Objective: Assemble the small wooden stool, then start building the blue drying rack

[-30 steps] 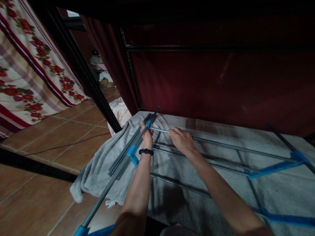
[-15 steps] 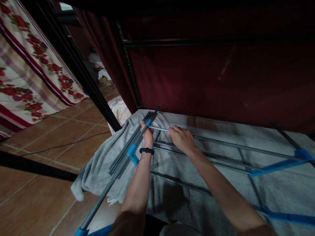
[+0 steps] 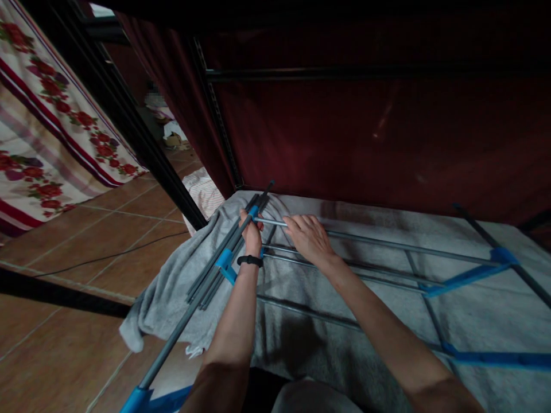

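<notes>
A folding rack of grey metal rods with blue plastic joints lies across a grey towel (image 3: 172,292). My left hand (image 3: 251,232), with a black band on the wrist, is closed round the long side tube (image 3: 202,301) near a blue connector (image 3: 253,211). My right hand (image 3: 306,237) is closed over a thin silver crossbar (image 3: 387,244), close to where it meets that connector. More crossbars (image 3: 379,279) run to the right towards blue brackets (image 3: 465,278).
Brown floor tiles (image 3: 86,241) spread to the left, crossed by a thin cable. A dark red fabric wall (image 3: 365,137) on a black frame stands behind. A floral cloth (image 3: 47,143) hangs at far left. A black post (image 3: 142,149) slants beside the towel.
The view has shifted slightly, so everything sits a little further left and higher. Both hands keep their hold at the same joint of the rack.
</notes>
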`<state>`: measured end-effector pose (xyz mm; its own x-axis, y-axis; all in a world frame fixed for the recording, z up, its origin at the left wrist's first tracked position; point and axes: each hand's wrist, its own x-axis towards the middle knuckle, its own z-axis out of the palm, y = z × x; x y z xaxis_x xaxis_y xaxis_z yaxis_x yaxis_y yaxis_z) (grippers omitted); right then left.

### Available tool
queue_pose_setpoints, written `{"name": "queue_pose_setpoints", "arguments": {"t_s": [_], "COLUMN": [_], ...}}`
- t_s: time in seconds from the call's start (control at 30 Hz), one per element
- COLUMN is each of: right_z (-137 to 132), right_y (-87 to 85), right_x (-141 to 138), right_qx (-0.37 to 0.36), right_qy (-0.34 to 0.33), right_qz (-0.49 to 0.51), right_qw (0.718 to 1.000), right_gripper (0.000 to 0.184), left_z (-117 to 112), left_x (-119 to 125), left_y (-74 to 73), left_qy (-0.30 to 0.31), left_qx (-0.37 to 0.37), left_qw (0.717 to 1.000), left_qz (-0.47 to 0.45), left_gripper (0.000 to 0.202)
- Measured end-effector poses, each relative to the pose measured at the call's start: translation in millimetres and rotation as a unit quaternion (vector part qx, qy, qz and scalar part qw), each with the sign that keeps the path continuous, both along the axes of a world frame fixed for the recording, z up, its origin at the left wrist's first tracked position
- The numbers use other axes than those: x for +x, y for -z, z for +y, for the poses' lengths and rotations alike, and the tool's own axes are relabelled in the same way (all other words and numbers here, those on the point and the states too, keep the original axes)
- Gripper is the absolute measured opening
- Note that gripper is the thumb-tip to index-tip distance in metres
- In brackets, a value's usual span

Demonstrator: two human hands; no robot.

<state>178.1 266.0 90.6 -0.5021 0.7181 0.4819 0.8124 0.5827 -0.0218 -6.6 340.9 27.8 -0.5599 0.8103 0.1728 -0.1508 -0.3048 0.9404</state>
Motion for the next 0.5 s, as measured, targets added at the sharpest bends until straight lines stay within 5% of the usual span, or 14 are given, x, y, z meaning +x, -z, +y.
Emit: {"name": "queue_pose_setpoints", "arguments": {"t_s": [0.13, 0.37, 0.5], "right_z": [-24.1, -56.7, -54.3], "right_y": [29.4, 120.8, 135.0], "right_x": [13.0, 77.4, 111.2], "right_qx": [0.022, -0.064, -0.098], "right_qy": [-0.031, 0.111, 0.166], "right_qz": [0.05, 0.048, -0.008], "right_qw": [0.998, 0.991, 0.981], "right_gripper": [0.036, 0.039, 0.038], "left_z": [-10.5, -27.3, -17.2], "left_x": [-3.7, -1.7, 2.2], "left_y": [14.2, 54.0, 66.3], "left_qy": [-0.05, -0.005, -0.024], "left_qx": [0.0, -0.1, -0.129], "left_qw": [0.998, 0.994, 0.99], "left_qz": [0.031, 0.042, 0.049], "left_gripper": [0.061, 0.071, 0.071]}}
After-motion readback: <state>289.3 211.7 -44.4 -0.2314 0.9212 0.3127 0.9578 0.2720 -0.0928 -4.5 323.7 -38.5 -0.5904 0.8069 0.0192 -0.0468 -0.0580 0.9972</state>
